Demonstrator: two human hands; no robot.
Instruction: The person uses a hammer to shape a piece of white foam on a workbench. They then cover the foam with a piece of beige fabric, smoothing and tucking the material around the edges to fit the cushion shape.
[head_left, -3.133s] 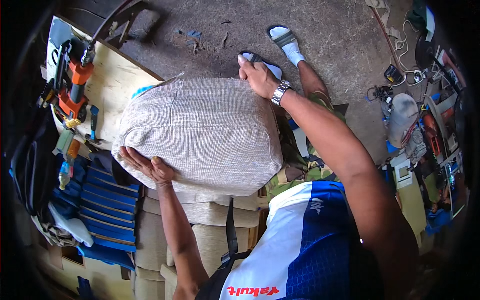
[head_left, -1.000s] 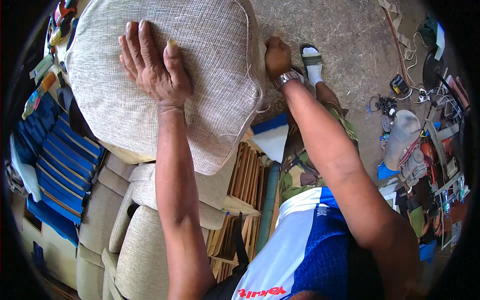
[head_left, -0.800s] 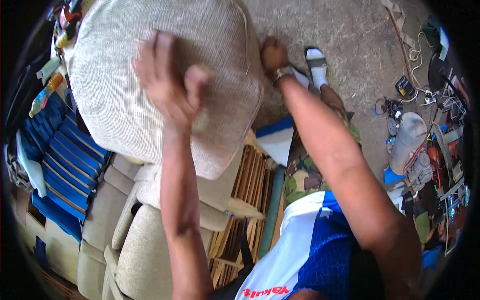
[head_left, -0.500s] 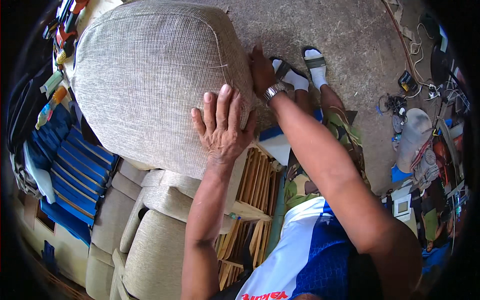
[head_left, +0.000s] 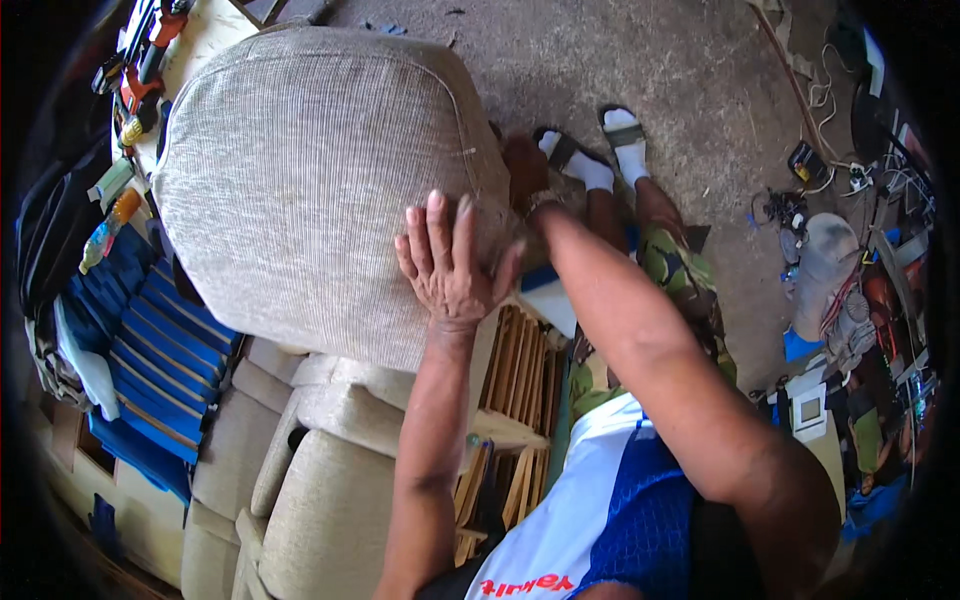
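A big beige-grey woven-fabric cushion [head_left: 310, 180] with a seam near its right edge fills the upper left. My left hand [head_left: 447, 265] lies flat on its upper face near the near right corner, fingers spread and thumb out to the right. Against the cushion's right side is my right hand [head_left: 527, 172], low and in shadow. Its fingers are mostly hidden and blurred, so their grip does not show.
Matching sofa sections [head_left: 325, 500] stand below the cushion, next to a slatted wooden frame [head_left: 515, 370]. Blue slatted panels [head_left: 160, 350] lie at left, with tools [head_left: 150, 60] above. Cables and clutter [head_left: 830, 270] cover the floor [head_left: 700, 90] at right.
The cushion sits slightly lower and further right in the picture, and my left hand has shifted a little with it. My right hand has moved down along the cushion's side, its fingers now less visible.
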